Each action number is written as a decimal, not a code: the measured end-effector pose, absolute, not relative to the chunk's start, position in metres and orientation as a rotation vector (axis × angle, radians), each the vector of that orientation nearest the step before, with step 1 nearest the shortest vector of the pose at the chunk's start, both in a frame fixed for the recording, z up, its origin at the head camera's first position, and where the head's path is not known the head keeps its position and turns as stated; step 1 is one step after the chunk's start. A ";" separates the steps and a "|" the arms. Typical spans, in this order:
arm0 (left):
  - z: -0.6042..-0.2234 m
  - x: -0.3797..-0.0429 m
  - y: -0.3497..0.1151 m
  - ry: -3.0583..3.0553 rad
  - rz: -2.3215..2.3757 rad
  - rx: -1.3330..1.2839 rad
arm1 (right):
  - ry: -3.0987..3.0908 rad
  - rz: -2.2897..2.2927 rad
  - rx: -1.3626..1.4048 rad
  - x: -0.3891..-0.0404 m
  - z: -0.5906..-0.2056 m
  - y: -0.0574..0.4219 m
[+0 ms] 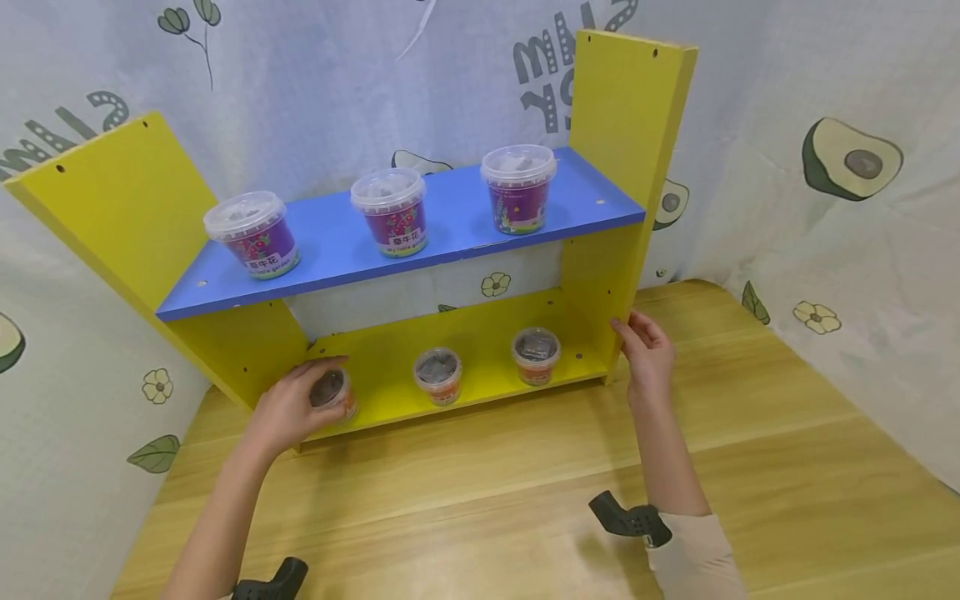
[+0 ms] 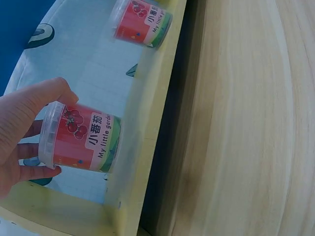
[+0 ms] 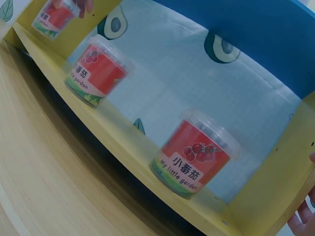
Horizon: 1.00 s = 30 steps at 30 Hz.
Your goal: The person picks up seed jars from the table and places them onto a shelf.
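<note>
My left hand [image 1: 288, 407] holds a lidded plastic tub [image 2: 88, 137] by its rim, at the left end of the yellow lower shelf [image 1: 480, 329]. Its red label shows small tomatoes in the left wrist view. Two like tubs share that shelf, a middle tub [image 1: 438, 385] and a right-hand tub [image 1: 536, 364]. At the shelf unit's right side, my right hand [image 1: 649, 360] grips the front edge of the yellow side panel [image 1: 628, 125], near its bottom. Only some of that hand's fingers show in the right wrist view.
Three purple-labelled tubs with clear lids, left [image 1: 262, 246], middle [image 1: 397, 225] and right [image 1: 519, 200], stand on the blue upper shelf [image 1: 322, 221]. The unit rests on a wooden table [image 1: 465, 492]. A patterned cloth [image 1: 765, 83] hangs behind.
</note>
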<state>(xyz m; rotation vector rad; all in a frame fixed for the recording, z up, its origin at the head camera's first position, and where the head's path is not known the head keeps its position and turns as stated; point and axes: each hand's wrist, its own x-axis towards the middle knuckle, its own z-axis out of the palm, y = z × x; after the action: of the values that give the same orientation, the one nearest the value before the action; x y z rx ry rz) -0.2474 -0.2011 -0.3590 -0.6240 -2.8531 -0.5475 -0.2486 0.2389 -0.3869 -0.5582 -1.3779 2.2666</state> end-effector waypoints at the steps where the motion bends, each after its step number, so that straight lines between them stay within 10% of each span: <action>1: -0.360 -0.248 -0.202 -2.860 -0.548 -0.620 | -1.380 2.267 -0.559 -0.248 -0.387 0.239; 30: -0.379 -0.258 -0.206 -2.922 -0.545 -0.612 | -1.430 2.232 -0.542 -0.247 -0.386 0.237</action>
<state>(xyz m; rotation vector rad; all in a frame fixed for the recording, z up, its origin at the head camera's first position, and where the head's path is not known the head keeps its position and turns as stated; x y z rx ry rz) -0.2577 -0.2063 -0.3791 -0.6123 -2.9217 -0.5447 -0.2474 0.2372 -0.3862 -0.5421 -1.4298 2.2321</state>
